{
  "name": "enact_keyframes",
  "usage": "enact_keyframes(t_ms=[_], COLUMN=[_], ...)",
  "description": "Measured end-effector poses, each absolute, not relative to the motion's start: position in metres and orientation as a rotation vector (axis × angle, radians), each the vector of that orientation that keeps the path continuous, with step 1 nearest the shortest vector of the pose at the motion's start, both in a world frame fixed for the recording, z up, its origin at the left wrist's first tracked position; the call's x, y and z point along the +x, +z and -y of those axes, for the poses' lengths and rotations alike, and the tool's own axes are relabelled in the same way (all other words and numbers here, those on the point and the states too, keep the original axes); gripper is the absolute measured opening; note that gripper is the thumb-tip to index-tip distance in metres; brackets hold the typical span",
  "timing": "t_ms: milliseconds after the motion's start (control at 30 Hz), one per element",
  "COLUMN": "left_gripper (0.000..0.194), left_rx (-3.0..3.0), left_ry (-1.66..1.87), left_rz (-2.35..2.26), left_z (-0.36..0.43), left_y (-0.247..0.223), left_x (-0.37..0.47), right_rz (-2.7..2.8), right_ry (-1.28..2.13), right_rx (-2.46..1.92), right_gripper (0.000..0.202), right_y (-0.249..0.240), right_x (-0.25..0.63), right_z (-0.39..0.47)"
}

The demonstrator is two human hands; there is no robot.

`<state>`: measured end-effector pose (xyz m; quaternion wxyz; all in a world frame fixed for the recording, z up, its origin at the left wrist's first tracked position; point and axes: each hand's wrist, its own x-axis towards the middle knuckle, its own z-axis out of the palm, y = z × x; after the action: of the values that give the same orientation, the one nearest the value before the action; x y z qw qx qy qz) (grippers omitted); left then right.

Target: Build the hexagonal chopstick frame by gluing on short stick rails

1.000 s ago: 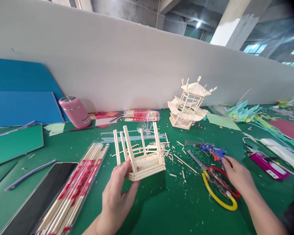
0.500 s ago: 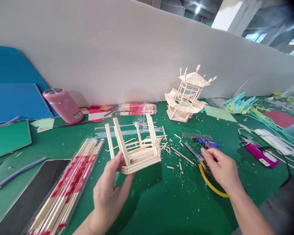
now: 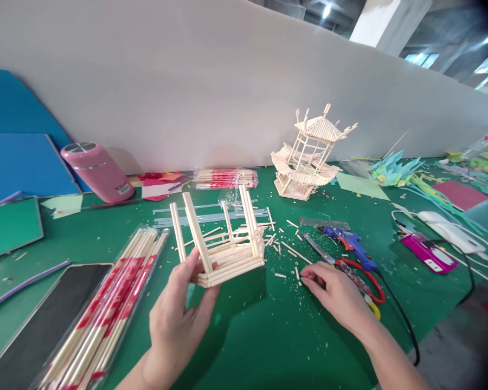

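My left hand (image 3: 183,303) grips a small wooden stick frame (image 3: 231,262) by its near left corner, thumb below and fingers around an upright post. The frame has a flat base with several posts standing up, and is held tilted above the table. My right hand (image 3: 335,290) is low over the table with thumb and fingertips pinched together, beside short cut stick pieces (image 3: 297,273). Whether anything is between those fingertips is hidden. Just beyond it lie scissors with red handles (image 3: 380,290) and a blue glue gun (image 3: 355,249).
A stick pagoda model (image 3: 305,157) stands at the back by the wall. Bagged sticks (image 3: 117,303) lie at the left, and another pack (image 3: 225,177) lies behind. A pink flask (image 3: 100,173), clear glue sticks (image 3: 207,218) and a magenta power strip (image 3: 429,254) are also on the green table.
My right hand has moved left and down, away from the scissors and glue gun, to the stick scraps. My left hand keeps the frame nearly still. The view has shifted slightly.
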<state>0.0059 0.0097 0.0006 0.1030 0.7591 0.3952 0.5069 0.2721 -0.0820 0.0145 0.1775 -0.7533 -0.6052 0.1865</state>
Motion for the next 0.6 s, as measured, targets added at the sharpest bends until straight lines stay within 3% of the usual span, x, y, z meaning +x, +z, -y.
enact_keyframes(t_ms=[600], left_gripper=[0.062], left_rx=[2.245], left_ry=[1.506], left_rz=[-1.151], left_z=[-0.0113], left_y=[-0.0023], left_x=[0.0039], right_rz=[1.633], right_ry=[0.588], right_rx=[-2.184], right_gripper=[0.014], right_y=[0.0048], right_x=[0.2635], right_z=[0.0814])
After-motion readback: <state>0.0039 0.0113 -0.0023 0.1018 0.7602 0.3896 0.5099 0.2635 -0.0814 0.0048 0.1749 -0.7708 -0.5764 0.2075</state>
